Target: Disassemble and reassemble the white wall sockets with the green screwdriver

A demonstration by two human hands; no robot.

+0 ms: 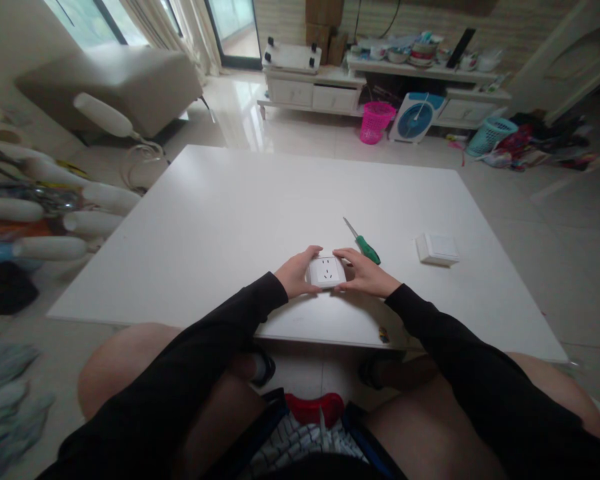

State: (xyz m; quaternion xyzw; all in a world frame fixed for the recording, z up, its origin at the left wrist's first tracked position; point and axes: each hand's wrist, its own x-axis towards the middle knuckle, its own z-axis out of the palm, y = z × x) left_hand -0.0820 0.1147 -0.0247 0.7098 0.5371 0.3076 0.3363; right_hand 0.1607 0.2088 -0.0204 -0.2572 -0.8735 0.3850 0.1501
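Head view: both hands meet on a white wall socket [326, 271] lying near the front edge of the white table [220, 220]. Left hand [296, 273] wraps the socket's left side, thumb along its top edge, fingers curled onto it. Right hand [364, 273] grips the right side, fingers curved around its edge. Socket face is up, pin holes visible. Black sleeves on both arms.

Green-handled screwdriver [362, 243] lies on the table just behind the right hand, tip pointing away to the left, not touching the hand as far as I can tell. White switch plate [437, 249] sits flat, well to the right, apart from both hands.

Containers: pink basket [377, 121] on the floor by the low cabinet [325, 93], contents not visible. Teal basket [491, 135] further right, lying tilted, inside unclear. Bowls and dishes [420, 51] stacked on the cabinet shelf, too small to tell what is in them. Small fan [414, 119] leans between the baskets.
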